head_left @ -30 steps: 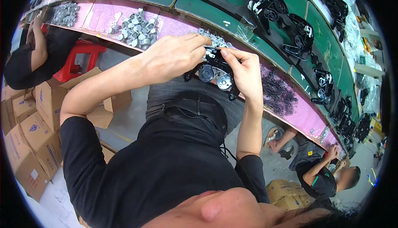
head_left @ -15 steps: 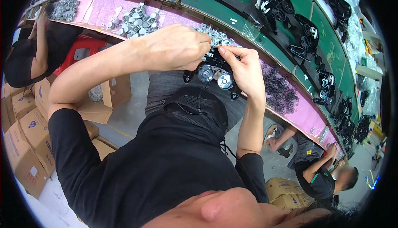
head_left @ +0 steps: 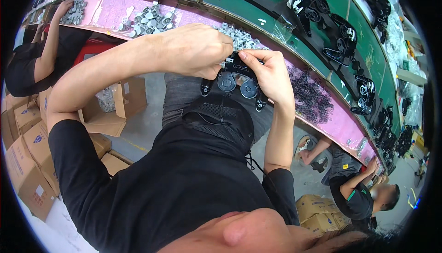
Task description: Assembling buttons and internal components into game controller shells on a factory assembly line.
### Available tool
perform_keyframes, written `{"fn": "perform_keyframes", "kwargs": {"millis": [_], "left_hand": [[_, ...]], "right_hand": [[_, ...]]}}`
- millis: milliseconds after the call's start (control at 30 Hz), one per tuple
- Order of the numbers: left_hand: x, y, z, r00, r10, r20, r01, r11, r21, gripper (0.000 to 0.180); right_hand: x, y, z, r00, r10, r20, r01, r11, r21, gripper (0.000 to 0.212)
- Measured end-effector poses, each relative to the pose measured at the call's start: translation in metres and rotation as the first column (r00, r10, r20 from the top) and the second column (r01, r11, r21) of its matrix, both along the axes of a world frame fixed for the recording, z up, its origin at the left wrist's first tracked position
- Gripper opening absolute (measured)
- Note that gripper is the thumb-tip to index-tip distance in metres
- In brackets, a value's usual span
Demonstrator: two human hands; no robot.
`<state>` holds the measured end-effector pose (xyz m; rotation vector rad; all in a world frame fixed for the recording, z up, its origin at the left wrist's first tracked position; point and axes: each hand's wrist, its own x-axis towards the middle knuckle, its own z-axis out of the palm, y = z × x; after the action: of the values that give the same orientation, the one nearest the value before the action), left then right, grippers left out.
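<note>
Holding the shell (head_left: 245,68) more level than a second ago, with a co-worker's hand (head_left: 66,5) now up at the far-left grey pile (head_left: 79,14). Keeping shell over the lap, by the bench's (head_left: 195,18) near edge. Grasping its right side in the right hand (head_left: 272,76); curling the left hand (head_left: 200,50) at its far left corner, but cannot tell around what. Probably working at shell's far edge; likely needing steady support and careful finger pressure next.

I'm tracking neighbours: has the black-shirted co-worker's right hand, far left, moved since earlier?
Yes: the co-worker's right hand moved up and picture-right, to the pile of small grey parts.
</note>
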<state>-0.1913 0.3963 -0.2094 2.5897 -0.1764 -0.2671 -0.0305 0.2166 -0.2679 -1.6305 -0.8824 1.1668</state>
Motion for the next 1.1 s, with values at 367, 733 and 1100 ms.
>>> {"fn": "perform_keyframes", "kwargs": {"millis": [367,733,1100], "left_hand": [[-0.027,-0.011,-0.015,0.906,0.197,0.375,-0.179,0.980,-0.084,0.022],[-0.033,-0.011,-0.023,0.867,0.224,0.445,-0.169,0.973,-0.159,0.019],[-0.038,-0.009,-0.023,0.894,0.298,0.334,-0.261,0.953,-0.151,0.010]], "right_hand": [[-0.006,-0.005,0.008,0.991,-0.112,-0.078,0.115,0.993,0.036,0.025],[-0.008,-0.004,0.005,0.996,-0.092,0.002,0.092,0.994,0.064,0.024],[-0.013,0.006,0.006,0.970,-0.114,-0.216,0.122,0.992,0.025,0.026]]}}
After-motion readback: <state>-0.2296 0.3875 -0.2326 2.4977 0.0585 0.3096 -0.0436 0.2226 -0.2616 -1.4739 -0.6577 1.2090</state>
